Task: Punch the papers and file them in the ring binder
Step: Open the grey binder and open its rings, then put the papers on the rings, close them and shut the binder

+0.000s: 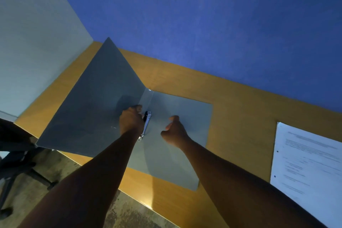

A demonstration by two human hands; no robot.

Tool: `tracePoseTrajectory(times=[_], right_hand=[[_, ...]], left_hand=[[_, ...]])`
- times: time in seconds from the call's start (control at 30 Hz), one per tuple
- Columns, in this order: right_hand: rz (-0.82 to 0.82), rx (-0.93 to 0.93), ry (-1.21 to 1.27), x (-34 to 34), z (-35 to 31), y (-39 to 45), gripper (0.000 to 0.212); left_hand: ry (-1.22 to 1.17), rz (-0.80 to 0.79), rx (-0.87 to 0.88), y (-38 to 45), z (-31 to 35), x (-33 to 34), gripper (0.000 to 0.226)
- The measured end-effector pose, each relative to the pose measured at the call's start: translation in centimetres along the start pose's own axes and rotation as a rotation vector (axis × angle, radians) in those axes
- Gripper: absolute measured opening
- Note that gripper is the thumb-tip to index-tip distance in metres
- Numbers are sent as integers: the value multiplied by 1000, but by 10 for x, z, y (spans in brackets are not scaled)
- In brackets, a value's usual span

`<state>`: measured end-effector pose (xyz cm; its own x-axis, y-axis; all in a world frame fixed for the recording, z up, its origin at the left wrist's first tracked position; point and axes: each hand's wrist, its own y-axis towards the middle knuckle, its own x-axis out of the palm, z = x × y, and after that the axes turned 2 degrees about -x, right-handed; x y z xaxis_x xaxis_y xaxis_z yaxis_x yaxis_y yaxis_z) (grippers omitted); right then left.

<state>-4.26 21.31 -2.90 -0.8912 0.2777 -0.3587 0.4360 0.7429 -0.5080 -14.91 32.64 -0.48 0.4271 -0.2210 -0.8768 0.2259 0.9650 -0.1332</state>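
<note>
A grey ring binder (185,113) lies open on the wooden desk (240,102), its left cover (96,102) tilted up off the desk. The metal ring mechanism (146,126) runs along the spine. My left hand (130,119) is curled at the mechanism's upper end, fingers against it; whether it grips it is hidden by the hand. My right hand (173,131) hovers over the binder's right cover with fingers curled and nothing in it. Printed papers (307,168) with two punched holes on their left edge lie on the desk at the right.
A blue partition (203,15) stands behind the desk and a pale wall (33,33) is at the left. A dark office chair base (16,168) stands on the floor at the lower left. The desk's front edge runs diagonally under my arms.
</note>
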Motion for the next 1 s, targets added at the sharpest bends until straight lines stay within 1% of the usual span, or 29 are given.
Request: tracePoseTrajectory(times=[0.1,0.17,0.23,0.4,0.6,0.67,0.83,1.0], right_hand=[[49,39,2,-23,9,-16,59],[92,76,7,-42,19,-27,58],[130,110,13,-63,28,-37,57],[217,162,37,-107,46,-55,56],[324,199,62,-157,77,-78,58],[354,211,73,-172,88,-87,58],[469,263,42,-209,121,-113,50],[518,331,74,-239,147,-141,46]], left_hand=[[-76,22,-30,-3,15,0,34],[-146,9,-15,-8,31,6,34],[-168,-25,29,-19,51,14,31],[-147,-106,150,-51,104,41,29],[-110,-167,250,-90,153,71,24],[-82,-187,278,-103,164,79,21],[38,-236,384,-143,187,98,16],[55,-323,438,-180,203,113,16]])
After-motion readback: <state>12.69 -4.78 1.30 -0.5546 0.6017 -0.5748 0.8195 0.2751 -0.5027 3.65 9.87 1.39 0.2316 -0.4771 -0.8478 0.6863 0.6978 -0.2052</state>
